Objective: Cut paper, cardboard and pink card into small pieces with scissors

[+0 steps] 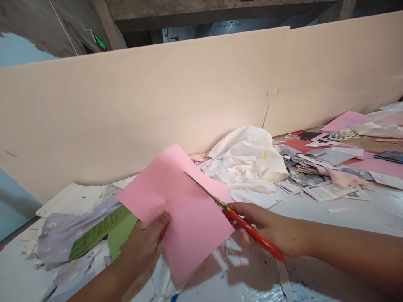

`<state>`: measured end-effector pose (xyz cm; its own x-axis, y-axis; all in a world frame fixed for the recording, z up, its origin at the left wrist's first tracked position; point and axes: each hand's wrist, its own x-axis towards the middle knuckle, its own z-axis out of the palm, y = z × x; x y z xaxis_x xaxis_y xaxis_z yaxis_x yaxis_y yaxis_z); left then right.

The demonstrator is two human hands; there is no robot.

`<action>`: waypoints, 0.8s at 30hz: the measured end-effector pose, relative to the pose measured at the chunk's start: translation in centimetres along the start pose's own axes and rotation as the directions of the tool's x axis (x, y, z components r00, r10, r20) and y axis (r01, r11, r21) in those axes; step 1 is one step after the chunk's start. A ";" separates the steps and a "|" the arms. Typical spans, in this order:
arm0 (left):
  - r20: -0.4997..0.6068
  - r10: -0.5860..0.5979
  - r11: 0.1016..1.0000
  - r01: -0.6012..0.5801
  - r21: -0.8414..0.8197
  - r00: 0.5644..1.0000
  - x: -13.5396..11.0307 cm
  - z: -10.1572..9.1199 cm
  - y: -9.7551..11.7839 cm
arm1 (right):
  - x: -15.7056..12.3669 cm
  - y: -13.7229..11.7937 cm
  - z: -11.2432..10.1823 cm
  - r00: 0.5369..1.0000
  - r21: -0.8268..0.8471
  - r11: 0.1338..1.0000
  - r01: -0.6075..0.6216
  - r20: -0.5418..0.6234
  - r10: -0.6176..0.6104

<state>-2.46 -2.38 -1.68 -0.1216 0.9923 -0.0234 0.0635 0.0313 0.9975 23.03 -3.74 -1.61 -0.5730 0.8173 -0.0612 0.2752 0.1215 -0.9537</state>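
A sheet of pink paper [179,218] is held up in the air at the lower middle of the view. My left hand [141,247] grips its lower left edge, with the thumb on top. My right hand [267,226] is closed around a pair of scissors [248,222] with orange-red handles. The scissors' metal blades [201,188] lie along the paper's upper right part, and the paper seems to sit between them. The cut line itself is hard to make out.
A tall beige board [141,105] stands behind the white work surface [333,214]. Crumpled white cloth [245,159], heaped magazine cuttings [315,176], pink sheets [346,121], a phone [388,156], lilac patterned paper [59,239] and a green card [100,230] lie on it.
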 end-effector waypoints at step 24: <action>0.049 -0.113 0.979 0.120 -0.165 0.992 -0.3 0.0 -0.1 | 0.0 -0.5 -0.2 0.997 0.027 0.997 -0.071 -0.009 0.071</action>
<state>-2.45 -2.71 -1.81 -0.0793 0.9870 -0.1397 -0.1155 0.1301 0.9847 23.04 -3.74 -1.11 -0.5450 0.8288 -0.1266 0.2946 0.0480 -0.9544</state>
